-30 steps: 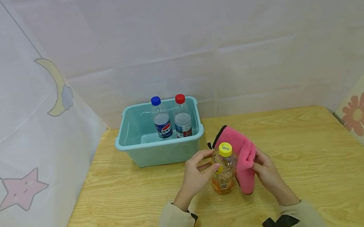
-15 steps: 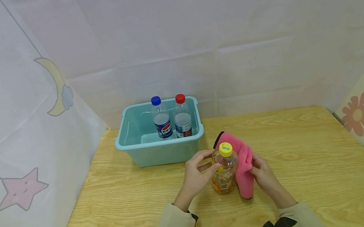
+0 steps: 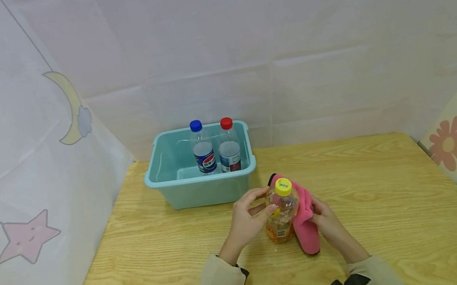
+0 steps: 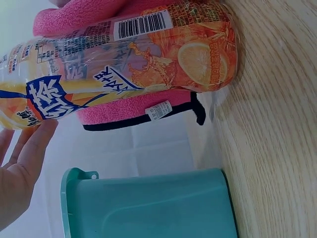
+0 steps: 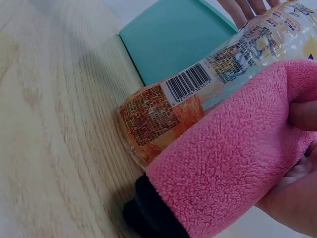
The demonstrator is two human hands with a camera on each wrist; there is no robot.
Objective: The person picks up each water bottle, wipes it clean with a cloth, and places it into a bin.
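A clear plastic drink bottle (image 3: pixel 281 219) with a yellow cap and an orange-printed label stands upright on the table. My left hand (image 3: pixel 245 218) holds it around its upper part from the left, thumb in front. My right hand (image 3: pixel 329 221) grips a folded pink cloth (image 3: pixel 306 235) with black edging and has it against the bottle's right side. In the right wrist view the fluffy pink cloth (image 5: pixel 233 158) overlaps the bottle's label (image 5: pixel 188 84). The left wrist view shows the cloth (image 4: pixel 129 110) behind the bottle (image 4: pixel 148 59), with a small white tag.
A light teal plastic basin (image 3: pixel 207 191) stands behind and left of the bottle. Inside it are a blue-capped bottle (image 3: pixel 204 151) and a red-capped bottle (image 3: pixel 230 150), both upright. The wooden table (image 3: pixel 400 194) meets a hanging backdrop cloth (image 3: pixel 314 87) at the back.
My right hand has moved the pink cloth down and slightly left along the bottle's right side. The left hand and the bottle have stayed nearly still.
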